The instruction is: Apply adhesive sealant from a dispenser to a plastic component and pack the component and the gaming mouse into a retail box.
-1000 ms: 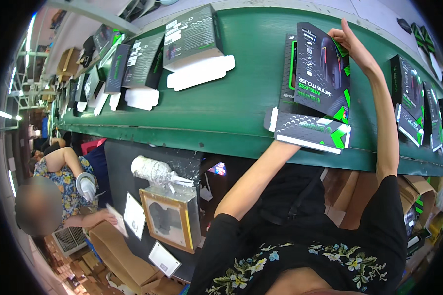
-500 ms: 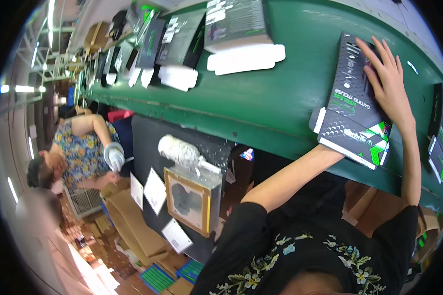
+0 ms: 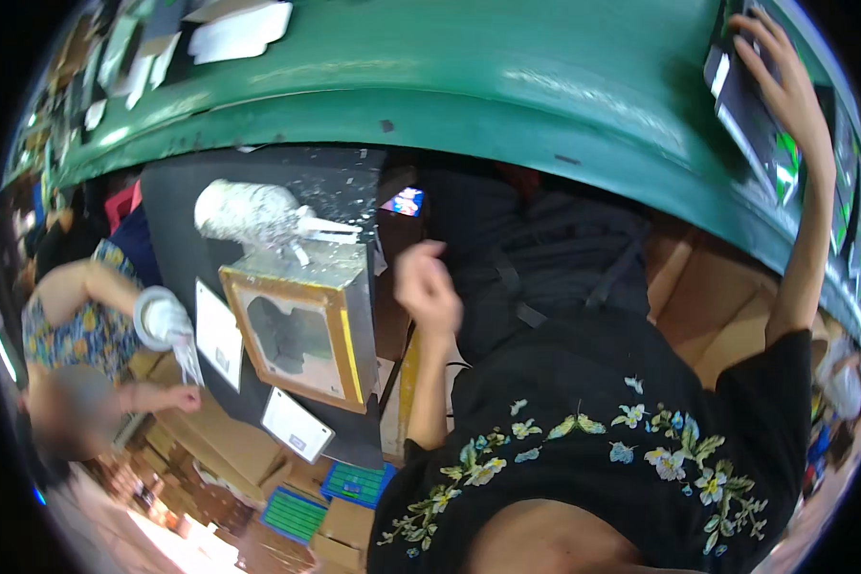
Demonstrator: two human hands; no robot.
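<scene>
At the far right of the green bench, my right hand [image 3: 784, 81] grips a black product box [image 3: 748, 120] with bright green markings. Its fingers reach over the box's far part, slightly spread. The box lies tilted, its white edge toward me, close beside other black and green boxes [image 3: 844, 172]. Off the bench, in front of my body, my left hand [image 3: 429, 292] is raised with its fingers curled in. It is a little blurred, and nothing shows in it.
The green bench [image 3: 430, 72] runs across the top, with open-flapped boxes [image 3: 244, 29] at its far left. Below stands a dark table with a wood-framed screen [image 3: 301, 335], a plastic-wrapped roll [image 3: 249, 210] and white cards [image 3: 297, 423]. A co-worker [image 3: 86, 316] sits at left.
The black box has moved right with my right hand, up to the other boxes. My left hand has left the box and drawn back toward my body. The view has shifted.
</scene>
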